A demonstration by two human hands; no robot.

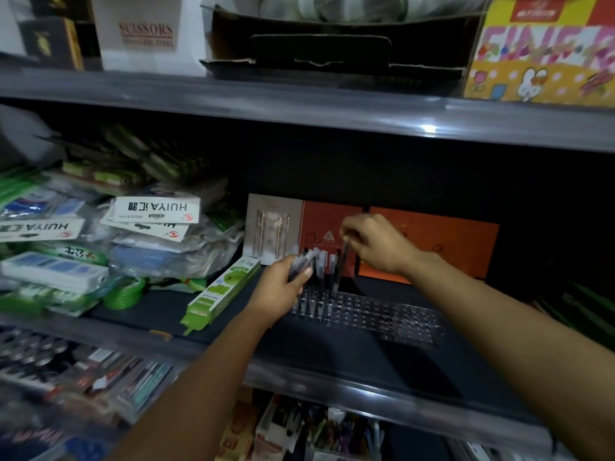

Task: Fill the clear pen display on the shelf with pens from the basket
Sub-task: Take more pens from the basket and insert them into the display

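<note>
the clear pen display (366, 314) lies on the shelf, a few pens standing at its left end; the left hand (283, 289) grips a bundle of pens (301, 262) beside it, and just beyond, the right hand (376, 244) pinches one pen (342, 264) nearly upright, tip down over the holes (mostly empty rightward)

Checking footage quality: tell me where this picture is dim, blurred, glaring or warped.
Head view: the shelf recess is dim, so the clear display barely shows; the pens in the left hand and the right hand are motion-blurred; glare on the upper shelf edge; wide-angle bending of shelf lines; bottom-left corner smeared.
</note>
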